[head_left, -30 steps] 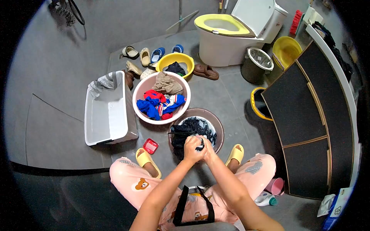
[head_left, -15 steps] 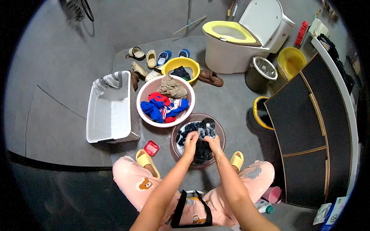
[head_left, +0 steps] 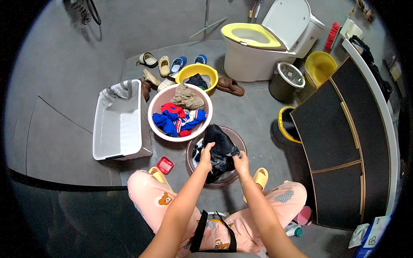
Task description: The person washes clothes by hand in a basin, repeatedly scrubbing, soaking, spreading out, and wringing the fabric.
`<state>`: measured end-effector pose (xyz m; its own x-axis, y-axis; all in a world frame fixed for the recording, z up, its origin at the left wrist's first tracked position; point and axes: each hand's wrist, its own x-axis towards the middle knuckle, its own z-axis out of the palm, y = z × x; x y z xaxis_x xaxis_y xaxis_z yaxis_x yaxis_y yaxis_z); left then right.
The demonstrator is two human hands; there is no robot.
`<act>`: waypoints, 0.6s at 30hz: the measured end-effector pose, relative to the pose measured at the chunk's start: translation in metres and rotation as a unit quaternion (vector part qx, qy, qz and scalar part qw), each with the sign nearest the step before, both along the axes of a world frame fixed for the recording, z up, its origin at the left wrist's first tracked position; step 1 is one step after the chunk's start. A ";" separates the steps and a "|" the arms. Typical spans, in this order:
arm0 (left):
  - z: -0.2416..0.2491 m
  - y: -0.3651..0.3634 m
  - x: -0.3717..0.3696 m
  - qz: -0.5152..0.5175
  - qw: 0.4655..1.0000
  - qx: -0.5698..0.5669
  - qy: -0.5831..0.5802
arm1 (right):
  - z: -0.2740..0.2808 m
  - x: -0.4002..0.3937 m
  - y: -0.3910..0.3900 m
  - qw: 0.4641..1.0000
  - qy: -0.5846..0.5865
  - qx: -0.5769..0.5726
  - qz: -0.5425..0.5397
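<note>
A wet black garment (head_left: 220, 146) with white suds on it is held up over a brownish basin (head_left: 240, 136) on the floor between my feet. My left hand (head_left: 206, 155) is closed on its left side, thumb upward. My right hand (head_left: 241, 163) pinches its right edge. The lower part of the cloth hangs down into the basin, where more dark, sudsy cloth shows at the left. What kind of garment it is, I cannot make out.
Beyond the basin stands a pink tub (head_left: 209, 116) of clothes, with a yellow basin (head_left: 198, 69) behind it. A white bin (head_left: 122, 137) is at left, near a red soap dish (head_left: 164, 165). Shoes, a toilet (head_left: 258, 56) and a black cabinet (head_left: 322, 137) surround the area.
The black garment has been lifted and spread out between my hands, its suds now mostly turned out of sight. My hands have moved slightly left and apart. The whole view has shifted a little.
</note>
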<state>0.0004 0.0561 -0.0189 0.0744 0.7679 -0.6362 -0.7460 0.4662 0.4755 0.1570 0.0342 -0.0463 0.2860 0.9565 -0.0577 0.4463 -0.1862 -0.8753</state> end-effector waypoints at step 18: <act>0.045 -0.030 0.013 0.090 0.798 0.179 0.568 | 0.058 -0.070 -0.031 0.772 0.615 -0.146 -0.064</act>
<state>0.0135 0.0261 0.0263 -0.5265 0.8487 0.0495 0.2227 0.0815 0.9715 0.0875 0.0034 0.0113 -0.0655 0.8203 -0.5682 -0.7280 -0.4287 -0.5350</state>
